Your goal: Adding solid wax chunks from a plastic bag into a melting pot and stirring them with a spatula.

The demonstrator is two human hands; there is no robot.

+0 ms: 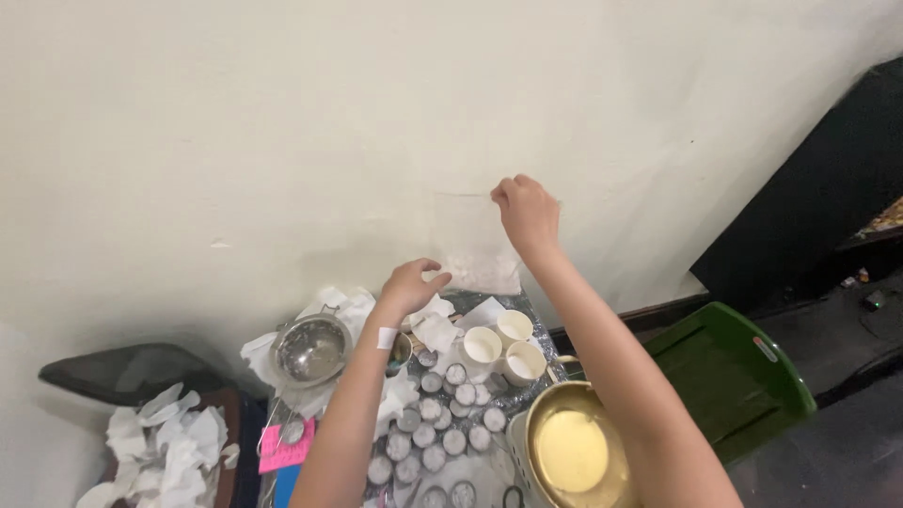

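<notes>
Nearest: gold-coloured pot (pixel 576 450), holding a pale yellow liquid or melted substance that covers its bottom. Beside it, many small round tins (pixel 435 435) in loose rows, each showing a whitish fill.

Next: three white paper cups (pixel 501 350), close together and upright; contents appear pale, not clearly readable. To their left, steel strainer bowl (pixel 311 349), seemingly empty, resting among crumpled white tissues (pixel 350 310). A pink paper note (pixel 286 446) lies at the table's near left edge. Further crumpled paper (pixel 165 444) heaps lower left.

Then: left hand (pixel 411 284), fingers curled, fingertips closing at the lower corner of a clear plastic bag (pixel 473 246). A white bandage wraps the wrist.

Farthest: right hand (pixel 529 213), pinching the bag's top edge, holding it up against the pale wall (pixel 282 122). The bag hangs above the table's far end; white granular material fills its lower part.

Step in hand, by judgement: the bag is being steadied or opened. The next move calls for firm hold on both corners so the loose contents do not spill over the tins.

Right: green tray (pixel 734 376), apart from the table.
</notes>
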